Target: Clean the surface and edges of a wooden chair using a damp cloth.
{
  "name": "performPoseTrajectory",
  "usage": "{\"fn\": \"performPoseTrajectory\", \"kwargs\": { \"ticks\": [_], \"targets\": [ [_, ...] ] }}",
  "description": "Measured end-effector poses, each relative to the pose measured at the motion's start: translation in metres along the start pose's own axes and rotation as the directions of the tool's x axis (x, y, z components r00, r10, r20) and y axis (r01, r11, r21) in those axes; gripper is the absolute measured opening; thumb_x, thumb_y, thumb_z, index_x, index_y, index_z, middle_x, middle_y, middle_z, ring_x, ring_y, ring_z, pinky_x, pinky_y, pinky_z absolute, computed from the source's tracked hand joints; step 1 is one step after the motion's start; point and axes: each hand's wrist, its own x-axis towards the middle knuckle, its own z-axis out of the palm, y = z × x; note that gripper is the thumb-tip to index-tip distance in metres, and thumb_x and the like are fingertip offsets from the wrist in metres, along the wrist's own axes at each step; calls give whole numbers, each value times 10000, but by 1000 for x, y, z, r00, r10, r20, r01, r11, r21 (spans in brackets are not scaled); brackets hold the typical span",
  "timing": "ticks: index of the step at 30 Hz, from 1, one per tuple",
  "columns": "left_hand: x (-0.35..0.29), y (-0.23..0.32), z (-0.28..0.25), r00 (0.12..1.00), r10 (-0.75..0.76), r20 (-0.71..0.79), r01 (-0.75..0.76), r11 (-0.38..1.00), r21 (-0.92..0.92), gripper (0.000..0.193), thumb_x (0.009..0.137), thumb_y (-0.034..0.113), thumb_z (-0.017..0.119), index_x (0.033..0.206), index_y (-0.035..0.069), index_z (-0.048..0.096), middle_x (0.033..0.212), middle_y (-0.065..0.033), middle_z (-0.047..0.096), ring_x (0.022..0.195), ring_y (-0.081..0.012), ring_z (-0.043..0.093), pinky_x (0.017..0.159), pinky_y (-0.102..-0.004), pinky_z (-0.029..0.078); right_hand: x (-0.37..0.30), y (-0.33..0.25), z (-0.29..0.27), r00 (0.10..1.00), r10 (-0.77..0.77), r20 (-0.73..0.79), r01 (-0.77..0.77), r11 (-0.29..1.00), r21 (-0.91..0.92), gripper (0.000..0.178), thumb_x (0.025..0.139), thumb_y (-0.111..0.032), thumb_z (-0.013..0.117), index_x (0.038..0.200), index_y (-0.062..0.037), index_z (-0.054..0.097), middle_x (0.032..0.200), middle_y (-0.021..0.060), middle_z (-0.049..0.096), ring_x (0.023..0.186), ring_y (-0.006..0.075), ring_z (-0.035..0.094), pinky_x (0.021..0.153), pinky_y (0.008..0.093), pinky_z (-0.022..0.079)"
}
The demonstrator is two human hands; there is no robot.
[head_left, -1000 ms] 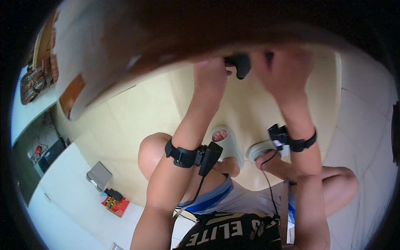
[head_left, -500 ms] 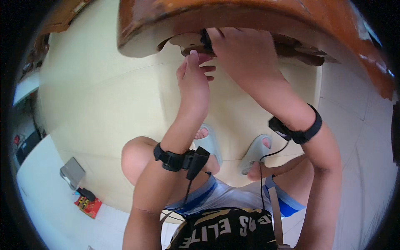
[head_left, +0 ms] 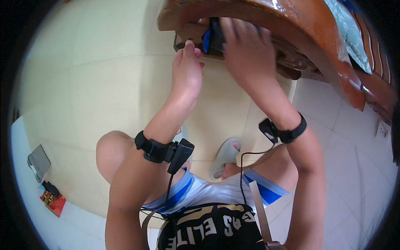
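Observation:
At the top, my right hand [head_left: 250,50] is wrapped over a black object with a blue edge [head_left: 216,36]; its kind cannot be made out, and the hand is smeared by motion. The object is at the underside of a brown, glossy wooden furniture arm [head_left: 291,23], which partly hides it. To its left, my left hand [head_left: 186,68] is raised beside the carved wood, thumb stretched up and fingers loosely bent and apart. Nothing shows in it. Black straps with small devices sit round both forearms.
A pale green cushion [head_left: 349,37] lies on the wooden seat at the upper right. Pale floor tiles [head_left: 104,79] spread below the furniture. My feet in light slippers [head_left: 226,158] are below my hands. A grey flat object [head_left: 39,162] and a red packet [head_left: 54,204] lie at the left.
The view has shifted, so the furniture sits further right and up. The black and blue object shows more beside my right hand. My left hand has drawn slightly away from it.

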Motion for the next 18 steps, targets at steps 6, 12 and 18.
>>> {"fn": "performPoseTrajectory", "kwargs": {
  "ticks": [6, 12, 18],
  "targets": [
    [9, -6, 23, 993, 115, -37, -114, 993, 22, 497, 1083, 497, 384, 1124, 56, 610, 1081, -79, 670, 922, -173, 626, 792, -367, 489, -50, 56, -12, 915, 350, 199, -321, 933, -165, 501, 866, -227, 711, 1304, -33, 564, 1136, 135, 683, 1007, 368, 678, 849, 497, 546],
    [9, 9, 18, 988, 148, -52, -155, 975, -162, 510, 1090, 466, 379, 1118, -11, 558, 1051, -90, 594, 940, -173, 532, 895, -345, 434, 34, -30, 9, 971, 133, 197, -181, 951, 250, 257, 880, -186, 637, 1103, -58, 638, 983, 139, 708, 953, 345, 696, 786, 508, 523],
    [-7, 15, 30, 981, 178, -77, -186, 976, -111, 526, 1090, 470, 367, 1113, -21, 556, 1001, -93, 595, 897, -180, 532, 862, -342, 441, 15, 14, -8, 947, 141, 290, -198, 964, 178, 294, 907, -215, 635, 1183, -114, 651, 1107, 102, 723, 1009, 336, 707, 833, 485, 560]
  ]
}}
